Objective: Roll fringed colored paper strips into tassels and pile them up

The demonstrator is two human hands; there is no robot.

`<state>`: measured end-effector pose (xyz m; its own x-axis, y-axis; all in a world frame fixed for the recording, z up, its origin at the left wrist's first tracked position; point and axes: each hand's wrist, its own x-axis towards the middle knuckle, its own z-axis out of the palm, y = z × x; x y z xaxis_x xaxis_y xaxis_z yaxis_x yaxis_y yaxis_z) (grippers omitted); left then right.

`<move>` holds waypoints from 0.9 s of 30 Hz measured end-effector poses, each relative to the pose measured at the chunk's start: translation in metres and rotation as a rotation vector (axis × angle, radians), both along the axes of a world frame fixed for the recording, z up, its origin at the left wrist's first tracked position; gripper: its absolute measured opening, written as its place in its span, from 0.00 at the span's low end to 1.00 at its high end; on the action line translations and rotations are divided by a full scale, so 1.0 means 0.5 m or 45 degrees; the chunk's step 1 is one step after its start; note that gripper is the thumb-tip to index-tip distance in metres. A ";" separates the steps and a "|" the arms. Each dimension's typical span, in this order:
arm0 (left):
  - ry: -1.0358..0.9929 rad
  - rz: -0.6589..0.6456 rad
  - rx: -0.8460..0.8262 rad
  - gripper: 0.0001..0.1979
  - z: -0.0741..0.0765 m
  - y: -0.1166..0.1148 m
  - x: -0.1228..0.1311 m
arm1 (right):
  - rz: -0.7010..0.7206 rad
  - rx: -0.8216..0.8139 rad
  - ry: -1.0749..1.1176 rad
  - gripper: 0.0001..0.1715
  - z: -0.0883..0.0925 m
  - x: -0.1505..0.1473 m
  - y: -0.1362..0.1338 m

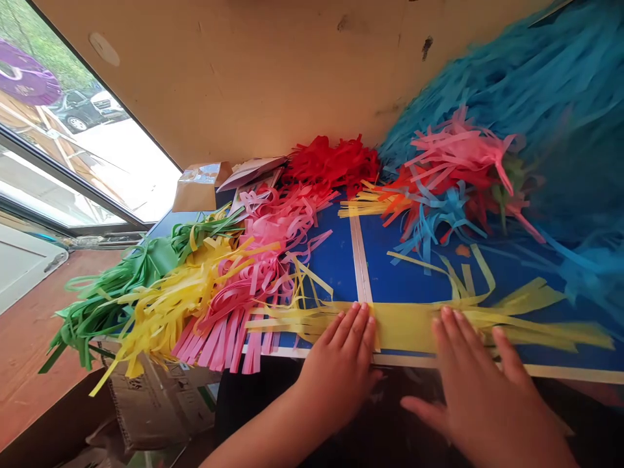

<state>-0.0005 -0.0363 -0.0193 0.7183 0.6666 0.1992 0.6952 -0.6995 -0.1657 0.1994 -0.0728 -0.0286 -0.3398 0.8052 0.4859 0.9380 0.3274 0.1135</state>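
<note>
A yellow tissue sheet point(405, 327) lies flat along the front edge of the blue table, with fringed strips spreading from both ends. My left hand point(344, 357) rests on its left part, fingers stretched out and pressing flat. On the right part lies my right hand point(480, 383), its fingers spread and its thumb apart. Nothing is gripped in either hand. Left of the sheet are piles of pink fringe point(244, 292), yellow fringe point(178, 299) and green fringe point(121, 279).
Red fringe point(334, 162) and a brown box point(199, 187) stand by the wall. A mixed fringe bundle point(453, 175) and a large blue fringe heap point(517, 91) are at the right. A cardboard box point(156, 403) is below the table's left front, near a window point(97, 130).
</note>
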 end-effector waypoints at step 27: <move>-0.335 -0.200 0.098 0.08 0.018 -0.021 -0.032 | 0.650 0.065 0.140 0.15 0.030 -0.014 0.030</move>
